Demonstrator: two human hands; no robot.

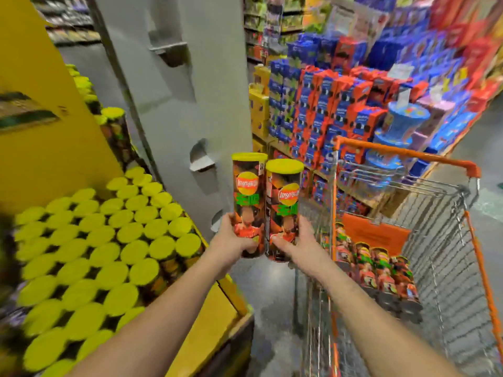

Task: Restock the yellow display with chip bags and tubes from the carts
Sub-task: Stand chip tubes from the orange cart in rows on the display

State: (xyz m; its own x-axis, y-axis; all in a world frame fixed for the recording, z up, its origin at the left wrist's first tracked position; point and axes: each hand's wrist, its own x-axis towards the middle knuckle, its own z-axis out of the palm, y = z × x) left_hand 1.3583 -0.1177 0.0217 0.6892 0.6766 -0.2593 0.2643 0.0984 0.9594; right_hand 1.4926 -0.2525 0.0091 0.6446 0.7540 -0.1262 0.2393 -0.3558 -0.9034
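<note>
Tubes (268, 205): two, gripped by left hand (234, 240) and right hand (295, 244) fingers; display (209, 317) at 9 o'clock nearly full, cart (408, 159) stock remained.

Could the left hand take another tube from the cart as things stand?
Probably not: the left hand already grips a tube, and the right hand with its own tube sits between it and the cart.

The left tube (249, 205) and the right tube (283, 210) are each showing a round red-and-yellow Lay's logo, with green characters beneath it too blurred for reading. Shelf packaging is staying illegible.
</note>
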